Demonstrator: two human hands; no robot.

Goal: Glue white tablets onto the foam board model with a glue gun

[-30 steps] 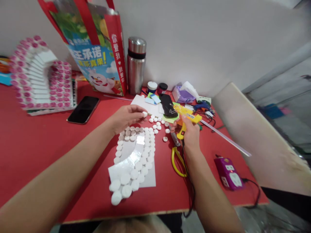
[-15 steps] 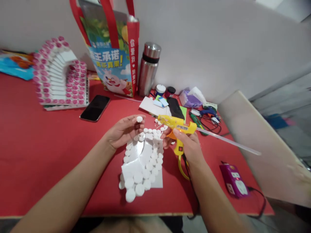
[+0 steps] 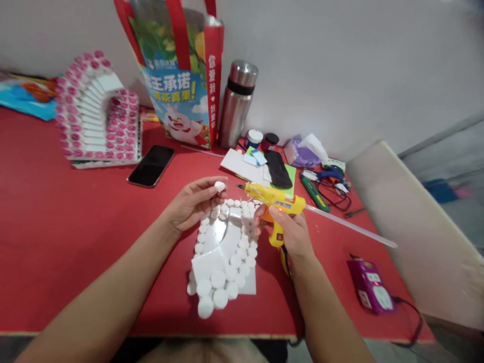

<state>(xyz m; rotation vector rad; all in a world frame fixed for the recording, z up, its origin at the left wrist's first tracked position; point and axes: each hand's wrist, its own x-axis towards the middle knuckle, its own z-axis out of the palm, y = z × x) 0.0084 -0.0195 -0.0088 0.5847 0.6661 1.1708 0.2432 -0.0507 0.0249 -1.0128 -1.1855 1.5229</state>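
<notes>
Between the thumb and fingers of my left hand is a small round white piece. My right hand grips a yellow hot glue gun by its handle, its metal nozzle aimed left at the white piece with a small gap between. A long clear glue stick sticks out of the gun's back end. Below both hands, a white board model lies on the red table, edged with rows of similar round white pieces. My right hand's fingers hide part of its upper right side.
A pink-studded white staircase model stands at the left, near a phone. Behind are a printed bag and a steel flask. A green-handled tool and a purple power socket lie to the right.
The glue gun's nozzle now points at the white piece, and the gun sits slightly lower at the back. My left hand still pinches the piece. The whole view has shifted slightly.
</notes>
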